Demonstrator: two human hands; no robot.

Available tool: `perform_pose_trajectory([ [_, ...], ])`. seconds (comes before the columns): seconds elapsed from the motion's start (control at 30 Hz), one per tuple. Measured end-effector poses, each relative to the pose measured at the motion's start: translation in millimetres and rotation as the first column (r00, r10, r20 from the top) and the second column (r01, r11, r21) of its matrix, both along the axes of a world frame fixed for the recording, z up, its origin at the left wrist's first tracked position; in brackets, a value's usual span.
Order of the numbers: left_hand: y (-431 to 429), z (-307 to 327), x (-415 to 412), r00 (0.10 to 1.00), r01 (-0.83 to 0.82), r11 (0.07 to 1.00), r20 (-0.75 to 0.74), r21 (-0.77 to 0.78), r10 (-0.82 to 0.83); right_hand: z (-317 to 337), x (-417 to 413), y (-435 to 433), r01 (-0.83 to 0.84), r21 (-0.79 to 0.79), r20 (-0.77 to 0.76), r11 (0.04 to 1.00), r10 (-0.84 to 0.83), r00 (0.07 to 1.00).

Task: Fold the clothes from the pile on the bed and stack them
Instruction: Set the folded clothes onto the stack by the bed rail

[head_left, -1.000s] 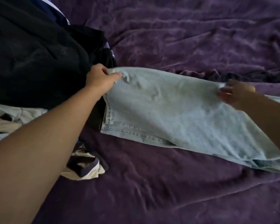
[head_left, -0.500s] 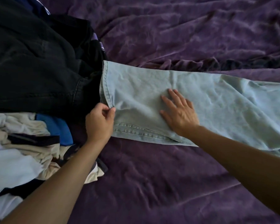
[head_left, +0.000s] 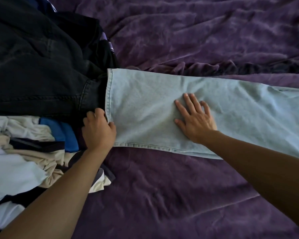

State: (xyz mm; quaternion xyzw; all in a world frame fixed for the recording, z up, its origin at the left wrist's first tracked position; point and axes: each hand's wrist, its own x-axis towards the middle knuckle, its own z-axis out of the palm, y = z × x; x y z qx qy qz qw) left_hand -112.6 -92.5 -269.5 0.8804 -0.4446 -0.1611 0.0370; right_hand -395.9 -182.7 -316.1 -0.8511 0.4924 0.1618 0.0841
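Pale blue jeans (head_left: pixel 145 104) lie stretched flat across the purple bedspread (head_left: pixel 162 195), legs pointing left, the hem beside the pile of clothes (head_left: pixel 33 66). My left hand (head_left: pixel 98 130) pinches the near corner of the hem between thumb and curled fingers. My right hand (head_left: pixel 195 119) lies flat on the middle of the leg, fingers spread and pressing the denim down. The waist end runs out of view at the right.
The pile at the left holds a black denim garment (head_left: pixel 41 80) on top, with white, beige and blue pieces (head_left: pixel 24 152) below it. Rumpled purple bedspread fills the far side and the near side of the bed.
The jeans have been laid down flat from being held up. My left hand slid from the far hem corner to the near one. My right hand let go and now presses flat.
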Motion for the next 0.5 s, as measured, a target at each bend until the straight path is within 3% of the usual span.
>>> perform_pose_trajectory([
  [0.17,-26,-8,6,0.945,-0.237,0.971,-0.229,0.012,0.234,-12,5,1,0.007,0.001,-0.036,1.000,-0.007,0.999],
  [0.3,-43,1,7,0.751,-0.372,0.925,-0.563,0.070,0.345,-3,6,0,0.008,0.040,-0.030,0.999,-0.007,1.000],
  [0.37,-48,14,4,0.681,-0.373,0.926,-0.659,0.061,0.319,8,0,-1,0.004,0.072,0.035,0.997,-0.007,0.999],
  [0.5,-70,69,-25,0.791,-0.202,0.958,-0.611,-0.202,0.038,29,-51,3,0.195,0.087,0.241,0.977,-0.211,0.947],
])
